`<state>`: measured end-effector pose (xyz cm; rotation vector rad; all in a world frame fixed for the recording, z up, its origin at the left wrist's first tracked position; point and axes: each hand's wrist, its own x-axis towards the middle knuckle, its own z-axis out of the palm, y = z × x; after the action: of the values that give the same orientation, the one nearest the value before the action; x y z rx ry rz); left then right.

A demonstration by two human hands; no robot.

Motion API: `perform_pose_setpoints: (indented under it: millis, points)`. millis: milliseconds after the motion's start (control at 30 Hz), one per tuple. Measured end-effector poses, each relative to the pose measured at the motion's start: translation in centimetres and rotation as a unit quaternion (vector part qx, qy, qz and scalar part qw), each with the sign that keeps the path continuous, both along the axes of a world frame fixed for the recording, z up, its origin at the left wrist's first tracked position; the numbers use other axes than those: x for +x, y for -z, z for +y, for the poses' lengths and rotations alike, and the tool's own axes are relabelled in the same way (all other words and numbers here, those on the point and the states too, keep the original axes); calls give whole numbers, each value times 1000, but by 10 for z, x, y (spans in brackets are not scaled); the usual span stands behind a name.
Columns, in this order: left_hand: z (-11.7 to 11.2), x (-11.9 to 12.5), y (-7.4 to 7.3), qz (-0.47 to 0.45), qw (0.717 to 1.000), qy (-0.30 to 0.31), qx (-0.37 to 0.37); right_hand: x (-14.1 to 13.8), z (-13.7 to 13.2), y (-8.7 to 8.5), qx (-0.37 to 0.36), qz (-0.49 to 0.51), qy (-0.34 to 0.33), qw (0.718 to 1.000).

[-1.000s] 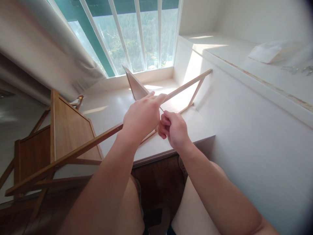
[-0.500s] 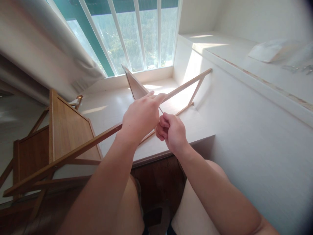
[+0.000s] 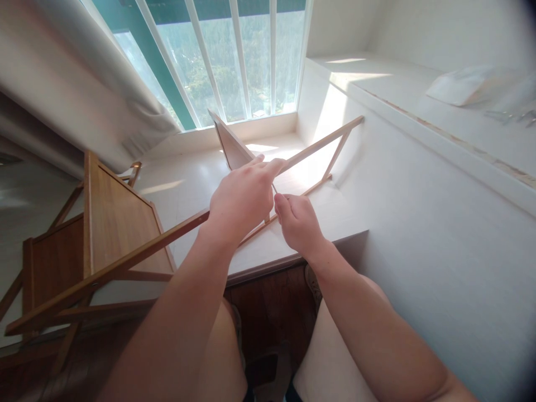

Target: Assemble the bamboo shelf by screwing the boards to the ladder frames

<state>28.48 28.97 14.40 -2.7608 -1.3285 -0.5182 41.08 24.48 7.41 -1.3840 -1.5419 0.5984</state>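
Note:
A wooden rack frame lies on its side across a white platform (image 3: 184, 190). Its long top rail (image 3: 318, 146) runs from lower left to upper right. My left hand (image 3: 240, 201) is wrapped round that rail at its middle, index finger stretched along it. My right hand (image 3: 298, 223) is closed just below and to the right of it, fingers pinched on a thin metal tool (image 3: 273, 188) whose tip points at the rail. Brown shelf panels (image 3: 119, 223) of the frame stand at the left. A lighter panel (image 3: 232, 148) rises behind my left hand.
A barred window (image 3: 234, 61) fills the back, with a pale curtain (image 3: 62, 84) at the left. A white ledge (image 3: 402, 89) on the right holds a white bag (image 3: 464, 86) and small metal parts (image 3: 508, 116). My knees and dark wooden floor (image 3: 272, 307) are below.
My right hand has turned and shifted slightly up toward the rail, its knuckles now rolled over. My left hand and the frame have stayed in place.

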Motion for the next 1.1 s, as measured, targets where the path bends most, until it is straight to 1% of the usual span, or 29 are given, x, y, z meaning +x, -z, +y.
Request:
perform_pose_setpoints:
  millis: [100, 167, 467, 600, 767, 933, 1100]
  points:
    - [0, 0, 0, -1, 1000, -2, 0, 2, 0, -3, 20, -91, 10, 996]
    - [0, 0, 0, 1, 1000, -1, 1, 2, 0, -4, 21, -126, 17, 992]
    - [-1, 0, -1, -1, 1000, 2, 0, 1, -2, -8, -6, -182, 20, 983]
    - [0, 0, -1, 0, 1000, -2, -2, 0, -3, -7, -6, -184, 11, 983]
    - [-1, 0, -1, -5, 1000, 3, -9, -2, -4, -3, 18, -153, 24, 988]
    - [-1, 0, -3, 2, 1000, -4, -10, -1, -7, -1, 39, -121, 31, 991]
    - [-2, 1, -3, 7, 1000, -7, -10, -1, -4, 1, 32, -105, 30, 994]
